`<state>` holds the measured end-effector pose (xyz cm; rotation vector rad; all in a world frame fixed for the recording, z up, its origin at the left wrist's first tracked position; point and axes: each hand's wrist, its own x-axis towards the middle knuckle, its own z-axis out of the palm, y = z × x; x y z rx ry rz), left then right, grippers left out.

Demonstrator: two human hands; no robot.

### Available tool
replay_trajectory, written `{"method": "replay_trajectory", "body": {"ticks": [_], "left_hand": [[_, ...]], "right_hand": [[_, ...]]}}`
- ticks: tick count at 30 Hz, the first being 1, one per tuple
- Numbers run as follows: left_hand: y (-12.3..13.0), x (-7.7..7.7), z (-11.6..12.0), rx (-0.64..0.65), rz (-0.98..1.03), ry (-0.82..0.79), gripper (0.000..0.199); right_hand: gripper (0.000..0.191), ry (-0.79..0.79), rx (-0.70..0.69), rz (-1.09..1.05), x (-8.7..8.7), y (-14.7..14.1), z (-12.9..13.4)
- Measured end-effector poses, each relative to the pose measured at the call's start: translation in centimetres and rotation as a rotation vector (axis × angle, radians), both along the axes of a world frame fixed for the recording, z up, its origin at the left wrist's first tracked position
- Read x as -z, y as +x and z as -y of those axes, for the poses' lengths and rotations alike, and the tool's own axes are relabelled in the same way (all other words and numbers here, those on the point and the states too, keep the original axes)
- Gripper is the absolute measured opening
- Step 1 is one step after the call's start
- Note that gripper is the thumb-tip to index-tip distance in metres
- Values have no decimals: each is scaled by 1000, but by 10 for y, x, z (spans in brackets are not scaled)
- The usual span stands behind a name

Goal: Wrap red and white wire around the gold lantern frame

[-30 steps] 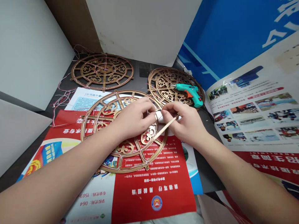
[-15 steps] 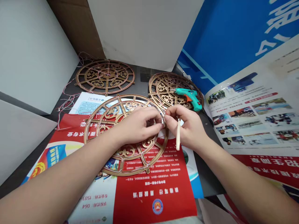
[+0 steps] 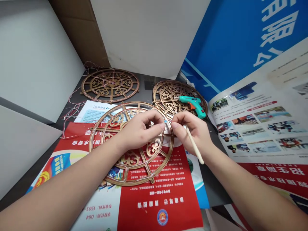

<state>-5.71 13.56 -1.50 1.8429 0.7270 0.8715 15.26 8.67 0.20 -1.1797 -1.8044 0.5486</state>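
A pale blue leaflet (image 3: 96, 112) reads 公司简介; the upside-down flyer (image 3: 91, 211) prints 064 and 1503.

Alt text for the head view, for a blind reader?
The left hand and right hand meet at the rim of a gold openwork wheel on a red leaflet; the right holds a wooden stick. A teal glue gun lies on another wheel.

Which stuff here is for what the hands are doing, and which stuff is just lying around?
Being used:
- left hand and right hand, working at the big gold lattice wheel
- thin wooden stick, held in the right hand

Just lying around:
- teal hot glue gun, resting on a second gold wheel
- third gold wheel
- red leaflet
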Motion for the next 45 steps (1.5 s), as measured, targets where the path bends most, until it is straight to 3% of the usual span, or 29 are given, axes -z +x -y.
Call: {"method": "replay_trajectory", "body": {"ticks": [21,29,33,37,45], "left_hand": [[0,9,-8,-68,71,-99,14],[1,2,-3,17,203,-196,21],[1,-2,-2,-14,254,-214,19],[0,-2,-2,-80,308,-238,21],[1,1,-4,-50,346,-272,22]], "right_hand": [[7,-18,49,7,4,6,-8],[7,-72,-3,-11,5,7,-4],[12,-100,-35,-37,6,7,-3],[14,-71,-11,-55,4,9,-2],[13,-22,66,-135,7,6,-3]]}}
